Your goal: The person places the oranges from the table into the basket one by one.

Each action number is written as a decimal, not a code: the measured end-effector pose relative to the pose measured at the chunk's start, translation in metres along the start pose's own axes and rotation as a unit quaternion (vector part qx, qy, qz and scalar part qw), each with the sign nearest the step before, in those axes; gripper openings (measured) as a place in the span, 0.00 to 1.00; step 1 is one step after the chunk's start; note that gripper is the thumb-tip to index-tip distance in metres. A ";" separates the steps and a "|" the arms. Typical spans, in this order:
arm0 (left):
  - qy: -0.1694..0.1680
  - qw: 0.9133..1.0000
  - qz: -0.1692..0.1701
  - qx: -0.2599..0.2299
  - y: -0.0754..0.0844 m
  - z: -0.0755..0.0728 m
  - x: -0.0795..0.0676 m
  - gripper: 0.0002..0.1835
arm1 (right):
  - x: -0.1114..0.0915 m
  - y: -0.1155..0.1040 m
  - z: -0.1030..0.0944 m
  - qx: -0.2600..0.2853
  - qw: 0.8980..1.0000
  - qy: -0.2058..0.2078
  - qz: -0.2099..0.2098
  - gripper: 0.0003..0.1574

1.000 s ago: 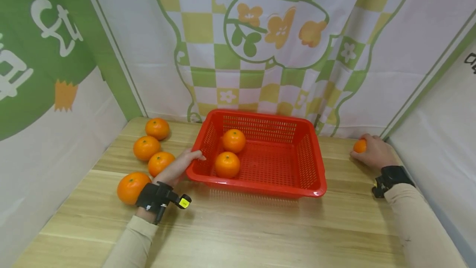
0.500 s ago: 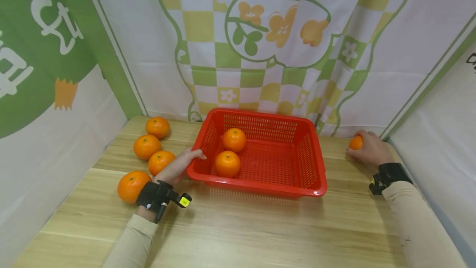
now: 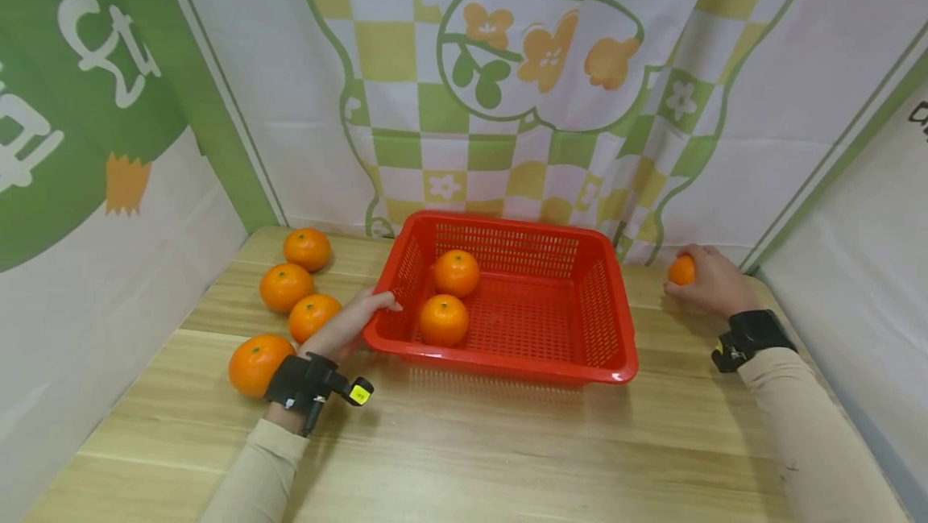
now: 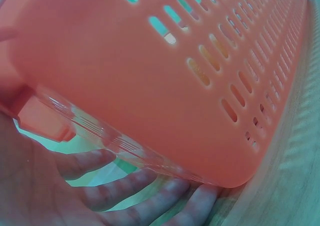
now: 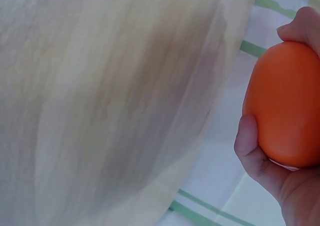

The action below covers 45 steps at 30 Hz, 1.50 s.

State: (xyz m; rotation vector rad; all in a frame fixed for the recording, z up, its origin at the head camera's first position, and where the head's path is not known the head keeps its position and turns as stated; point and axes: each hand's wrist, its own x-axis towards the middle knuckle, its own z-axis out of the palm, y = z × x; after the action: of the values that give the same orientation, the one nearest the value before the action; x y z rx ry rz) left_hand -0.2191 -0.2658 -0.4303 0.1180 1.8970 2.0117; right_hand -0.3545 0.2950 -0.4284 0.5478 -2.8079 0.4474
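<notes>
A red plastic basket with slotted walls stands in the middle of the wooden table, two oranges in its left half: one orange behind, another orange in front. My left hand grips the basket's left side, thumb over the rim; in the left wrist view its fingers touch the outer wall. To the basket's right, my right hand holds an orange between thumb and fingers. The right wrist view shows that orange close up, partly covered by the hand.
Several more oranges lie left of the basket: one orange at the back, a larger orange nearest the front. A printed curtain hangs right behind the table. White cloth walls rise on both sides.
My right hand has moved left and slightly farther back, toward the basket, with the orange in its grip. The left hand and the basket have stayed in place.
</notes>
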 end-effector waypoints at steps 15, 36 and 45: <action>0.011 1.000 -0.010 -0.007 0.000 0.002 -0.001 0.30 | 0.007 -0.019 -0.001 -0.010 1.000 -0.004 -0.019 0.37; 0.003 1.000 0.004 -0.002 -0.002 0.000 0.002 0.28 | 0.019 -0.048 -0.013 0.003 0.998 0.012 -0.059 0.33; 0.006 1.000 0.006 -0.001 -0.001 0.000 0.001 0.27 | 0.024 -0.064 -0.020 0.002 0.996 0.033 -0.086 0.34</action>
State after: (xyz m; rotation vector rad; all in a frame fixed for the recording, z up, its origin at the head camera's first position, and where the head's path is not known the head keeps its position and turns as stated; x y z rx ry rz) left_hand -0.2201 -0.2650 -0.4310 0.1163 1.9068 2.0252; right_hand -0.3467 0.2373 -0.3869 0.7553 -2.6688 0.4285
